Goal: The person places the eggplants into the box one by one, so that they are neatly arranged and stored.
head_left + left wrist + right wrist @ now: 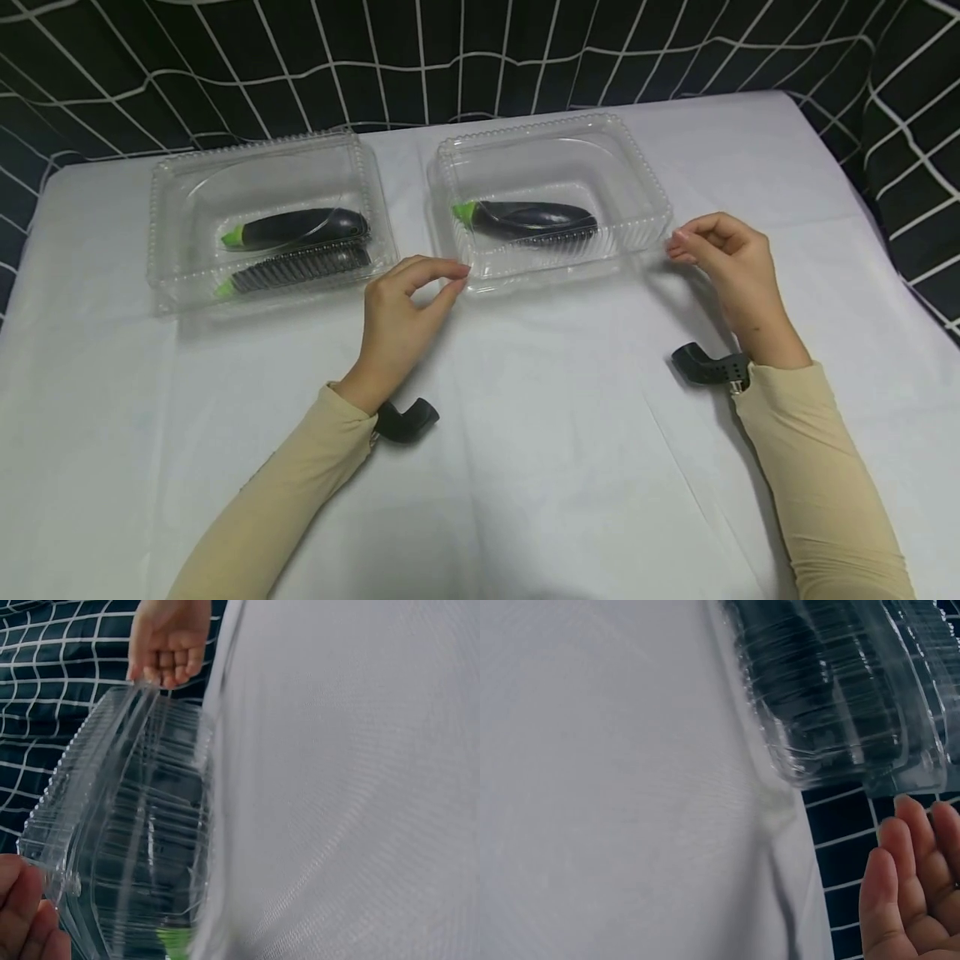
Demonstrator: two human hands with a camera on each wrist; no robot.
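Two clear plastic boxes lie side by side on the white table. The right box [525, 275] contains a glossy dark eggplant [536, 218] with a green end. My left hand [405, 312] pinches this box's near left corner between thumb and index finger. At its right corner, the thumb and fingertips of my right hand [731, 267] come together on the edge. In the right wrist view, the other fingers [896, 877] extend beside the box corner. The left box [262, 167] contains another dark eggplant [300, 229]; a second dark, green-ended shape shows through its ribbed front wall.
The white tablecloth [555, 433] covers the table. Behind and to the right hangs dark cloth with a white grid [480, 58]. Black wrist cameras stick out from my left wrist [408, 421] and my right wrist [708, 365].
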